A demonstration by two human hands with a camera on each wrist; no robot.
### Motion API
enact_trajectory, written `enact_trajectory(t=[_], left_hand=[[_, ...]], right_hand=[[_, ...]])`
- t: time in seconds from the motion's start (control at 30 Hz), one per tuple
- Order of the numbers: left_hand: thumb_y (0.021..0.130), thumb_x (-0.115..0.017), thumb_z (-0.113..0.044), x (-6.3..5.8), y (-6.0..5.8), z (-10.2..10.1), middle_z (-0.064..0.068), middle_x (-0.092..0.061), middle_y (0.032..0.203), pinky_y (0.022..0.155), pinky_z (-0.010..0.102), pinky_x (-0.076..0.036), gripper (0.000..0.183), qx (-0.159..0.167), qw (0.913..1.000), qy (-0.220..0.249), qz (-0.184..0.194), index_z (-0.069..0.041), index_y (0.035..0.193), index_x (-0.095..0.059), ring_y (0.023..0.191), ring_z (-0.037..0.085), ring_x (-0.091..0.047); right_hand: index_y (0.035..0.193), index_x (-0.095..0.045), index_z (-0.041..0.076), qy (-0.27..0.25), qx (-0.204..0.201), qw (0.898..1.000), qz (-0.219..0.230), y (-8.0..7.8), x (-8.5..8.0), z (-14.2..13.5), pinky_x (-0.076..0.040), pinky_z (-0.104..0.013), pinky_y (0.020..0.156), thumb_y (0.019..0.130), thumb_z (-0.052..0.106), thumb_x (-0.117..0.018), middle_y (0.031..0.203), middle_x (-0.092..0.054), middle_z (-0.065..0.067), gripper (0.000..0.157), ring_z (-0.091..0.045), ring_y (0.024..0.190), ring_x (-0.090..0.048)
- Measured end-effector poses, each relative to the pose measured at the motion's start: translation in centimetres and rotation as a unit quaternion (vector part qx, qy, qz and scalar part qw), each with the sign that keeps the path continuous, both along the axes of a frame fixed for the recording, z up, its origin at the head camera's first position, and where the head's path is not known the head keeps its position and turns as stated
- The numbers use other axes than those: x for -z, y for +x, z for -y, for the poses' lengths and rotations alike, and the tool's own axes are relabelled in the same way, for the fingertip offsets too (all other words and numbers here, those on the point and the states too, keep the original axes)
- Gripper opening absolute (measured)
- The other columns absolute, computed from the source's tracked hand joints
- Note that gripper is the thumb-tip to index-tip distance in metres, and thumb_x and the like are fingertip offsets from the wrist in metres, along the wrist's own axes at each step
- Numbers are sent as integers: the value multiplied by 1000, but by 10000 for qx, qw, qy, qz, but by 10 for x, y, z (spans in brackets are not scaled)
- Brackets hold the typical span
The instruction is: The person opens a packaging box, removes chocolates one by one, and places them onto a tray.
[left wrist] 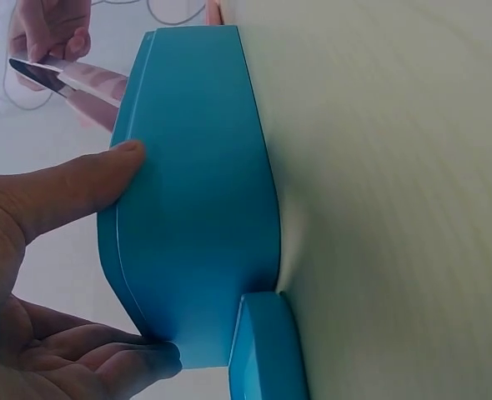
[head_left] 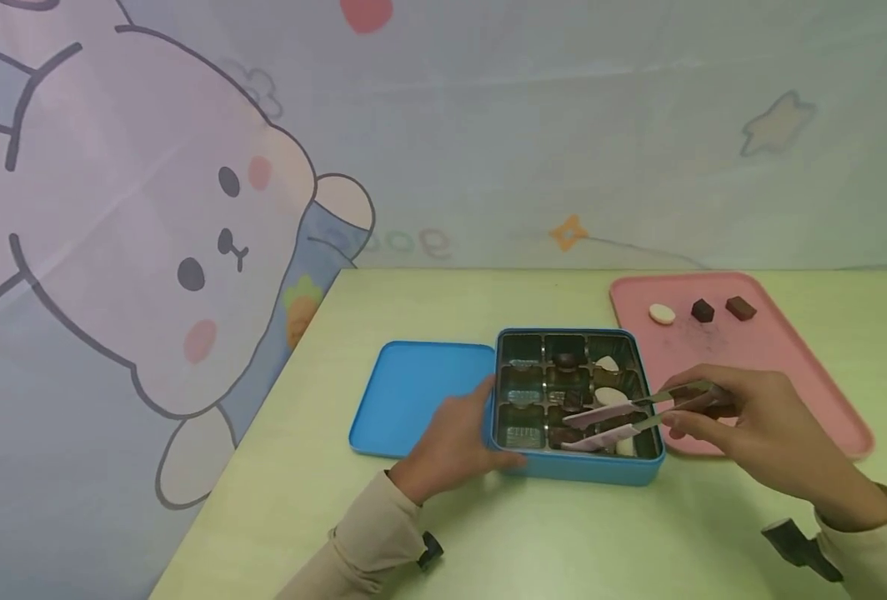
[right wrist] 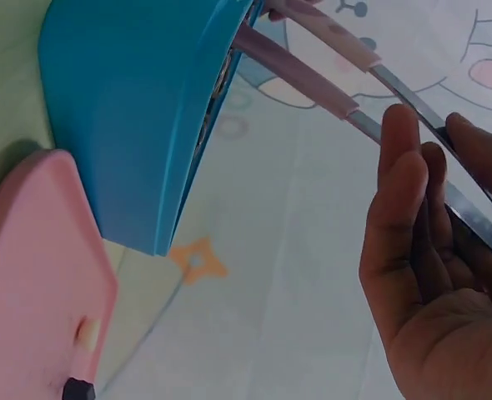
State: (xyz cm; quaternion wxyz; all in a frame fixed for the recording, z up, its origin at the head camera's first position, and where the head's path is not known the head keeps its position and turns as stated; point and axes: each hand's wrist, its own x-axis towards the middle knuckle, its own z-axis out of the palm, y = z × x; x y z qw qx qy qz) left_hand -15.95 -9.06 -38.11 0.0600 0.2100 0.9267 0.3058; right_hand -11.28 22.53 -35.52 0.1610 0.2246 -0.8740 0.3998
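A blue box point(head_left: 586, 468) with a divided tray inside stands on the table. My left hand point(head_left: 453, 437) grips its near left corner, the thumb on the front wall and the fingers on the left side, as the left wrist view also shows. In my right hand point(head_left: 762, 425) I hold metal tongs point(head_left: 664, 404) with pink tips, pinched between thumb and fingers. Their tips reach into the box over the front compartments, spread apart. Dark and white chocolates point(head_left: 610, 397) sit in the middle and right columns; whether one lies between the tips I cannot tell.
A pink tray point(head_left: 774, 375) to the right carries a white oval chocolate point(head_left: 662, 314), a dark chocolate point(head_left: 702, 311) and a brown chocolate point(head_left: 741, 308). Left of the box lies a blue lid point(head_left: 413, 392). A printed cloth point(head_left: 533, 125) hangs behind the table.
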Motion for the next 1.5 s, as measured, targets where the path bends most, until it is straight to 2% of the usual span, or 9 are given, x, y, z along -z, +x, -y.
enact_trajectory(t=[0.1,0.23,0.4,0.57,0.7,0.87,1.13,1.27,1.5], left_hand=[[72,-91,-36,1,2,2,13,-71,128,94,42,-55,107,-6,10000,6,-30,-10,157,-31,118,30,-66],[72,-92,-35,3,2,3,13,-72,125,92,41,-55,106,41,9999,29,-133,-10,156,-33,115,29,-68],[72,-91,-36,2,0,1,13,-72,124,91,39,-55,105,73,9998,-28,-170,-9,156,-33,113,28,-68],[73,-90,-37,0,-2,0,15,-71,124,92,42,-55,106,53,9998,-133,-109,-6,156,-32,115,30,-67],[73,-91,-36,-1,-2,0,15,-71,125,92,42,-56,105,68,9999,-110,-112,-6,155,-33,115,30,-68],[72,-92,-35,0,-3,-1,13,-71,126,93,41,-55,105,82,9998,-58,-200,-9,156,-33,116,29,-67],[72,-92,-34,-1,-2,-1,15,-70,128,94,42,-55,106,135,9996,-5,-256,-9,156,-33,117,30,-67],[71,-92,-34,-1,-1,-2,15,-71,127,95,43,-55,105,132,9995,16,-276,-10,156,-34,116,30,-67],[70,-93,-33,1,-2,-2,13,-70,129,95,43,-54,104,190,9992,96,-327,-10,154,-36,118,30,-66]], right_hand=[[100,-72,14,132,-31,9999,30,-1,0,6,-54,-15,62,81,1,-80,80,-75,7,24,2,69,-70],[98,-73,14,432,15,9990,-80,1,-1,13,-51,-16,56,82,7,-81,76,-74,9,19,6,65,-66],[96,-72,18,865,0,9948,-539,0,-8,17,-49,-15,56,78,8,-84,78,-70,16,24,10,67,-62],[94,-70,19,1188,-248,9877,-989,-3,-12,23,-46,-14,55,74,7,-86,79,-68,19,28,12,69,-58],[93,-70,15,1379,-336,9865,-814,-6,-15,29,-47,-16,56,78,9,-84,78,-68,16,22,10,66,-60],[89,-70,14,1280,-224,9902,-510,-7,-20,31,-50,-18,57,81,8,-82,74,-71,13,16,6,64,-65],[86,-70,19,937,-168,9900,-1036,-6,-18,29,-47,-13,55,76,6,-85,73,-71,14,23,9,62,-60],[86,-71,22,656,-176,9911,-1144,-5,-21,25,-45,-11,54,75,2,-85,73,-72,14,27,9,64,-62],[88,-73,20,-1,-4,9963,-858,0,-32,11,-47,-13,56,75,-5,-82,73,-72,14,30,5,62,-66]])
